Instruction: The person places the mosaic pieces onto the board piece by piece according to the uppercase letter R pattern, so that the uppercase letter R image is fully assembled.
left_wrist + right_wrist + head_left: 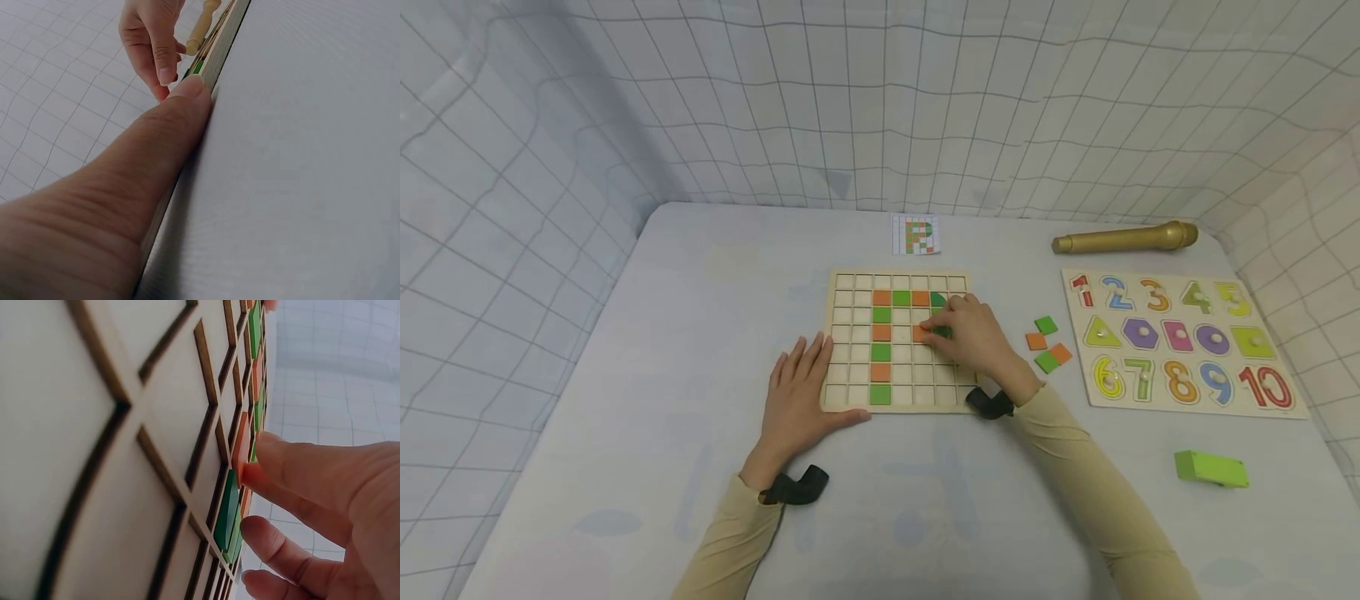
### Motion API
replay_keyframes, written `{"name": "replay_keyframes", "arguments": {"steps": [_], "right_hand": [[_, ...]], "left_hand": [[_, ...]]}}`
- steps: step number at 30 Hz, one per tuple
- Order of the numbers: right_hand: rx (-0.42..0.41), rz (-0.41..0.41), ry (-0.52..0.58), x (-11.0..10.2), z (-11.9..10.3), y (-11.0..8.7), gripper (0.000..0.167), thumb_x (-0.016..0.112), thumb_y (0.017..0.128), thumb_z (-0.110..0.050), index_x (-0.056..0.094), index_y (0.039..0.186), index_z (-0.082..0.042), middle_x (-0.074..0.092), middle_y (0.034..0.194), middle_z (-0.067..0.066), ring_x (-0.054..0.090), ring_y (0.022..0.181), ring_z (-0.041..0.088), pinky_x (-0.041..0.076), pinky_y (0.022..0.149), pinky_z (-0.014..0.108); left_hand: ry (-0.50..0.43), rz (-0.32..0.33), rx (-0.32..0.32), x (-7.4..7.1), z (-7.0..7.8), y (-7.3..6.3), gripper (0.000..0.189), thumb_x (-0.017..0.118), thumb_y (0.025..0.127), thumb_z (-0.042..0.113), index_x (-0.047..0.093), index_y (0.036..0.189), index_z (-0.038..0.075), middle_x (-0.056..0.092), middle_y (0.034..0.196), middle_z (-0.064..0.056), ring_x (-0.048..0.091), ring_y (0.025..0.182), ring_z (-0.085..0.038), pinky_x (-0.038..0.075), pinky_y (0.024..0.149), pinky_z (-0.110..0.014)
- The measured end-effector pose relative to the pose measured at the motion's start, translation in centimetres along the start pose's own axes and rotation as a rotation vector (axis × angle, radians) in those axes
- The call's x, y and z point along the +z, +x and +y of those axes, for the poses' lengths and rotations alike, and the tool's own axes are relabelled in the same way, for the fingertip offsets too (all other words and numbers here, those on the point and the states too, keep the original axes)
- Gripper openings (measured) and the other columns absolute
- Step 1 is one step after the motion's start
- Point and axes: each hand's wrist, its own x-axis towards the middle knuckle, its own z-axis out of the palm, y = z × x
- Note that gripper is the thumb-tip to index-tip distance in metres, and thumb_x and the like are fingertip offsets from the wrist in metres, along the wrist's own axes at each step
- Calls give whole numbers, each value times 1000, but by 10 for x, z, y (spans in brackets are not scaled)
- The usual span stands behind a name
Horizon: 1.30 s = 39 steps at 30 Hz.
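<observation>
A wooden grid board (859, 402) lies on the table, with orange and green tiles in some cells. My left hand (797, 400) rests at its left edge, fingers straight and spread, thumb along the near edge. In the left wrist view, that thumb (169, 125) presses against the board's side. Over the right part of the board, my right hand (972, 333) pinches an orange square tile (919, 334) at its cell. The right wrist view shows the thumb and a finger at this orange tile (240, 447), beside a dark green tile (226, 509).
A small pattern card (916, 235) lies behind the board. Several loose tiles (1036, 341) are to its right. Farther right are a number-and-shape puzzle board (1157, 398), a gold microphone (1123, 240) and a green block (1212, 469). Grid-patterned cloth (910, 108) surrounds the table.
</observation>
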Motion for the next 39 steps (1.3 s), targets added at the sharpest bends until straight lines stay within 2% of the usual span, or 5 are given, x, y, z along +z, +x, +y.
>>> {"name": "replay_keyframes", "arguments": {"steps": [6,16,28,33,39], "right_hand": [[-28,1,25,-1,1,-3,27,69,88,-32,75,108,-15,62,94,8,49,82,24,38,65,37],[-19,98,210,-12,22,-13,25,69,89,-22,73,108,-6,64,100,8,50,90,27,41,73,39],[269,323,169,-40,56,-31,37,64,91,-36,70,115,-8,66,101,11,57,91,30,45,68,43],[430,342,144,-50,69,-41,43,64,90,-42,70,114,-7,68,100,10,60,87,28,43,55,37],[521,309,103,-58,80,-51,48,66,87,-45,70,111,-4,69,100,14,59,71,27,34,42,30]], "left_hand": [[-4,2,0,0,-1,0,116,71,66,68,22,151,6,20,155,-12,7,142,-29,5,111,-49],[-14,7,6,2,0,1,116,72,66,67,22,151,6,20,155,-12,7,142,-30,4,111,-49],[-19,22,11,0,-1,1,115,74,65,65,24,150,5,22,154,-13,9,142,-31,5,111,-49],[-16,0,-4,-1,1,1,116,73,65,66,23,151,5,20,155,-13,7,142,-30,3,111,-49],[-11,-3,-3,0,1,2,116,73,66,66,22,151,5,19,155,-13,6,142,-30,3,111,-49]]}}
